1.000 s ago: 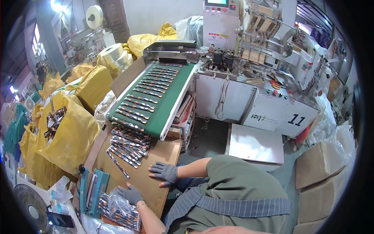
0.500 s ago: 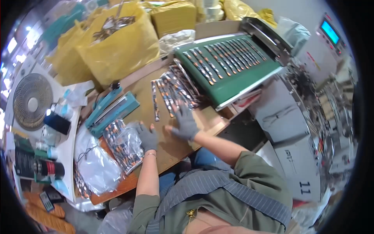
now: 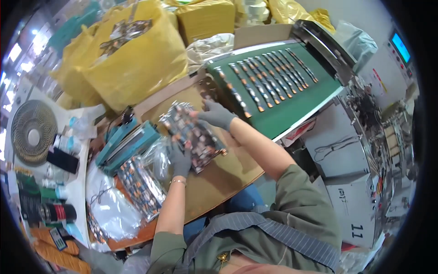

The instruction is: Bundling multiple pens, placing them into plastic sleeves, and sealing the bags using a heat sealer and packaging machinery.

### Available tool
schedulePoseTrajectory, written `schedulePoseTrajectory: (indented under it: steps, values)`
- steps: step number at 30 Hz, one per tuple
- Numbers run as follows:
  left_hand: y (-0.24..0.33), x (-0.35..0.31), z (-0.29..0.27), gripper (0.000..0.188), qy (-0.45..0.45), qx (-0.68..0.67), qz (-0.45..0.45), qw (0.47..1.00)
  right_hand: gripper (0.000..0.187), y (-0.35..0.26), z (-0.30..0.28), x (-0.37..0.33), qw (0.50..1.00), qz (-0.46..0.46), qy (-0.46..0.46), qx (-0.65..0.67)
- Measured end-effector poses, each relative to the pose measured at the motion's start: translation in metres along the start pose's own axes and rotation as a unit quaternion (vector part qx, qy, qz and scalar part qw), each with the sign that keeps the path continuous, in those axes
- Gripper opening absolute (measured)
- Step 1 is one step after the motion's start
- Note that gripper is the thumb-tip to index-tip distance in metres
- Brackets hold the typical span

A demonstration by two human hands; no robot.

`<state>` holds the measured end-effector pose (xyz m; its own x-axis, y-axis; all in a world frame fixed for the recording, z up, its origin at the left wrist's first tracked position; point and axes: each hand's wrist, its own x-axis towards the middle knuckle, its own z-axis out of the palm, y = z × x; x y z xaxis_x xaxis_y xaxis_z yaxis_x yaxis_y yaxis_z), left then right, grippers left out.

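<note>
A thick bundle of slim, dark strip packets (image 3: 196, 137) with orange and white patches lies tilted over the brown tabletop between my hands. My left hand (image 3: 180, 160), in a grey glove, closes on its left edge, the fingers partly hidden and blurred. At the bundle's upper right edge is my right hand (image 3: 216, 115), also gloved, with bare fingertips closed on the packets. A crumpled clear plastic bag (image 3: 160, 157) sits just left of my left hand. Beside it, a filled clear bag of similar packets (image 3: 142, 185) rests near the table's left edge.
A green conveyor belt (image 3: 278, 116) carries a row of separate packets at the upper right. To the left stand a teal sealer-like device (image 3: 125, 148), a stack of clear bags (image 3: 116, 210) and a fan (image 3: 34, 134). A large yellow bag (image 3: 137, 68) stands behind; grey machine cabinets (image 3: 342, 150) stand right.
The loose packets beside the belt are now gathered in one bundle, moved left between both hands. My right hand has shifted up and away from me. Packets on the belt have changed position.
</note>
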<state>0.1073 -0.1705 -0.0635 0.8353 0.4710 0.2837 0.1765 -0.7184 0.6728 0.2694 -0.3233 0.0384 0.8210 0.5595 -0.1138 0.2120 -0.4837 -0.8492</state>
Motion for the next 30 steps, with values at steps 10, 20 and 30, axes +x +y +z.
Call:
schedulePoseTrajectory:
  steps: [10, 20, 30]
  values:
    - [0.004, -0.004, 0.002, 0.068, 0.014, 0.061, -0.010, 0.998, 0.070, 0.141, -0.286, -0.032, 0.759, 0.282, 0.481, -0.336]
    - [0.003, -0.004, -0.001, 0.068, 0.005, 0.069, -0.012, 0.997, 0.069, 0.081, -0.126, -0.043, 0.896, -0.099, 0.168, -0.399]
    - [0.046, 0.021, -0.015, 0.079, -0.045, -0.234, -0.221, 0.946, 0.099, 0.021, 0.004, 0.017, 0.955, 0.267, 0.119, -0.057]
